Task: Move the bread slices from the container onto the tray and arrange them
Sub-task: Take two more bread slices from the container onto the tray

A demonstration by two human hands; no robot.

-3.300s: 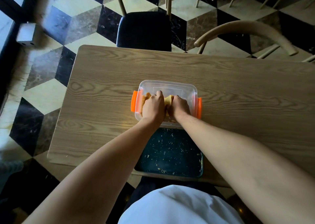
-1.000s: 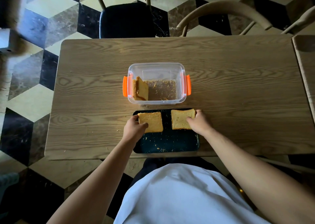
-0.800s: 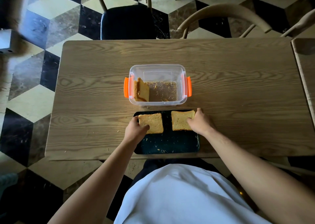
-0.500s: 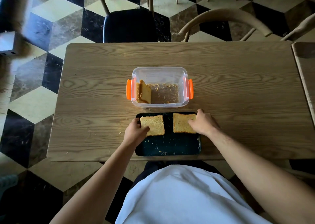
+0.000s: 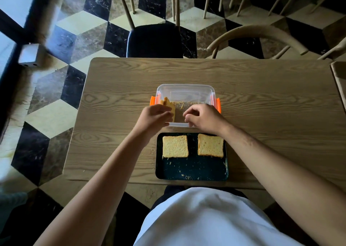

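Note:
A clear container (image 5: 185, 91) with orange latches stands mid-table. Bread slices (image 5: 168, 104) stand on edge against its left wall, and crumbs cover its floor. My left hand (image 5: 154, 117) is at the container's front left, its fingertips against the standing slices; whether it grips them is unclear. My right hand (image 5: 203, 118) hovers over the container's front rim, fingers loosely curled and holding nothing. Just in front lies a dark tray (image 5: 191, 170). One slice (image 5: 175, 146) lies flat at its far left and another slice (image 5: 210, 145) at its far right.
The wooden table (image 5: 271, 103) ends just behind the tray. A black-seated chair (image 5: 154, 39) and a wooden armchair (image 5: 258, 33) stand at the far side. A second table's edge (image 5: 339, 77) shows at right. Crumbs lie on the tray's near half.
Both hands have let go of the two slices on the tray and moved up to the container. The slices stay flat on the tray's far half.

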